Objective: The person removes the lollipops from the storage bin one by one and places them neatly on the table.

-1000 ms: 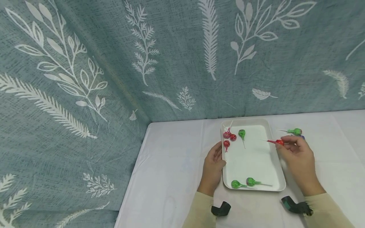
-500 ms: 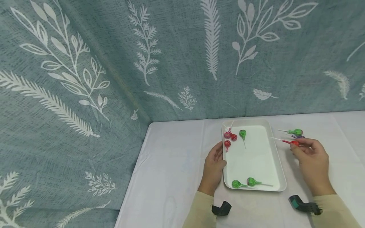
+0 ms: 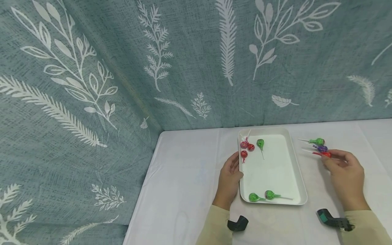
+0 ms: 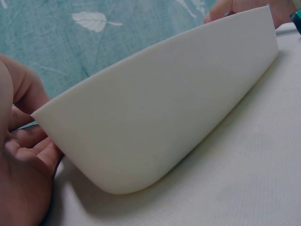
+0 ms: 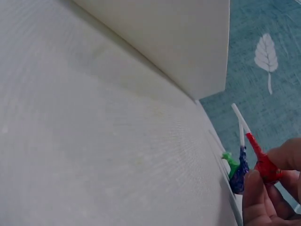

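Note:
My right hand (image 3: pixel 347 175) pinches a red lollipop (image 5: pixel 266 168) by its wrapped head, the stick pointing left. Just behind it on the table lie a purple lollipop (image 3: pixel 322 148) and a green lollipop (image 3: pixel 318 141). The left hand (image 3: pixel 229 178) grips the left rim of a white tray (image 3: pixel 275 170), thumb over the edge and fingers along the outer side. Inside the tray, several red lollipops (image 3: pixel 243 154) cluster at the back left corner. One green lollipop (image 3: pixel 260 143) sits near them, and two more green lollipops (image 3: pixel 271 195) lie along the near edge.
A white cloth covers the table (image 3: pixel 183 177). Behind and to the left hangs a teal curtain (image 3: pixel 190 61) with white leaf prints. Black wrist devices (image 3: pixel 238 224) are strapped at both sleeves.
My right hand has carried the red lollipop rightward, from over the tray's right edge to beside the purple and green ones on the table. The left hand stays on the tray.

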The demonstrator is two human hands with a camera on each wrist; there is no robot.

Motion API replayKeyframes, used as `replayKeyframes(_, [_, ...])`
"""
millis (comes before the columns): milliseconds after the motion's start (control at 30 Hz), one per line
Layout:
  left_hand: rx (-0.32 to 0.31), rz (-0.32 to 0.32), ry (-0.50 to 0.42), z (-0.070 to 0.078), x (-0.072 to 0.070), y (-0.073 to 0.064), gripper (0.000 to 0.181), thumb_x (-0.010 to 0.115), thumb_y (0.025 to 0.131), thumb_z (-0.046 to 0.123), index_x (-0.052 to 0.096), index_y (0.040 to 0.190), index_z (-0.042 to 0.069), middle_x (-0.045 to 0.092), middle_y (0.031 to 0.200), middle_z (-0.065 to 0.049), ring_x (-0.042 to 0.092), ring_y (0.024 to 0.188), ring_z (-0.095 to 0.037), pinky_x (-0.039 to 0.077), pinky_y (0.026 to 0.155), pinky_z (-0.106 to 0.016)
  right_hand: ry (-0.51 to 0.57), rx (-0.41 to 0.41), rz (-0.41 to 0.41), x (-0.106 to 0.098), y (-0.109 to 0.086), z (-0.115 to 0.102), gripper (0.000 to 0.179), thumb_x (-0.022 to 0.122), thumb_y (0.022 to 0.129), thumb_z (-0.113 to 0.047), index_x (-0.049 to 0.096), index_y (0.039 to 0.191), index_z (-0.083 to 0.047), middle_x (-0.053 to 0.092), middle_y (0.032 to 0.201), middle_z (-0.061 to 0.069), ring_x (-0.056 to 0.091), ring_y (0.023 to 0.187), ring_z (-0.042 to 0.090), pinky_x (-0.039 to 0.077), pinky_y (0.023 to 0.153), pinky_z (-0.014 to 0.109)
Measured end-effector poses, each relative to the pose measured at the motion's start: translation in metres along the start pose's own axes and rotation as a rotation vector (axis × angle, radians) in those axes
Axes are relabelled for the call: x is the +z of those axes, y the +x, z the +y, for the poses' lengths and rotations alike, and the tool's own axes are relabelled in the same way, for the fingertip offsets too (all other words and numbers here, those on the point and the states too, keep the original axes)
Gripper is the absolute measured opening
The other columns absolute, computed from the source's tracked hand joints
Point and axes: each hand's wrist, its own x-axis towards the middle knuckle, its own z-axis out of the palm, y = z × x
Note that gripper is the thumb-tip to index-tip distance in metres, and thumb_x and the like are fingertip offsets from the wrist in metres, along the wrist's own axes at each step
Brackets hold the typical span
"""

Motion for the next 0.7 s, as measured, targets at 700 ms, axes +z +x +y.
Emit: replayKeyframes(700, [0.005,0.007,-0.01,-0.0008,0.0023,0.0014,0.075,0.046,0.091,-0.015,0.049,0.162,0.008,0.052,0.161,-0.004,0.049,0.149,-0.02,0.044,0.116,-0.028,-0.228,0.006,-0.049,-0.0011,0.0086,0.0041,0.048,0.065,0.107,-0.02,0.057,0.145,0.007,0.066,0.125,0.022,0.054,0.078,0.001,0.043,0.06,0.014])
